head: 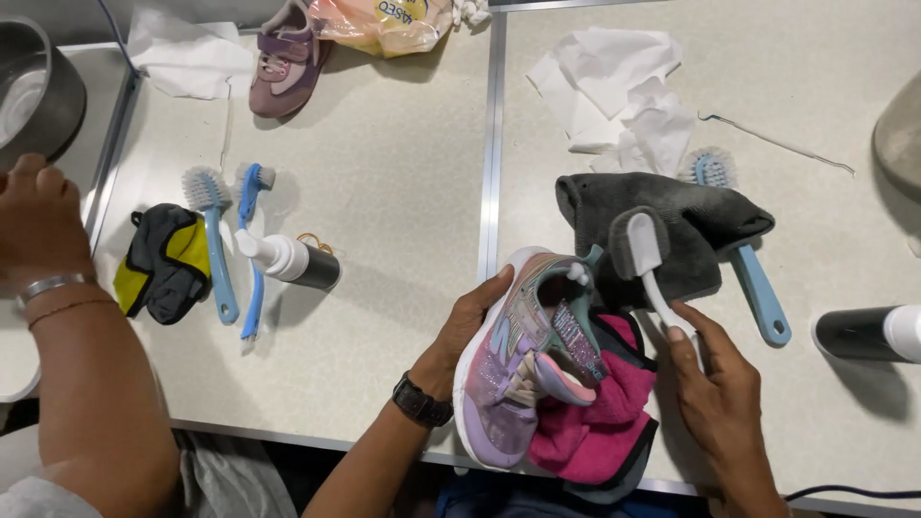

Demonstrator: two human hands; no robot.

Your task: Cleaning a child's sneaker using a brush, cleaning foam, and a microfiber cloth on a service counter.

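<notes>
Pale speckled bench spread wide with cleaning gear, and over its near edge the left hand cradles a glittery purple sneaker sole-out above a pink cloth, steadying it while the right hand pinches a small white brush poised at the heel.

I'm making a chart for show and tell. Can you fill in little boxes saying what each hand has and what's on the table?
Left hand: holds a purple and pink shoe by its side
Right hand: grips a white brush, bristles near the shoe's top
Under the shoe: pink cloth
Behind the shoe: grey cloth, blue brush partly under it
Far left: another person's arm, two blue brushes, white-capped bottle
Top: second shoe, crumpled tissues
</notes>
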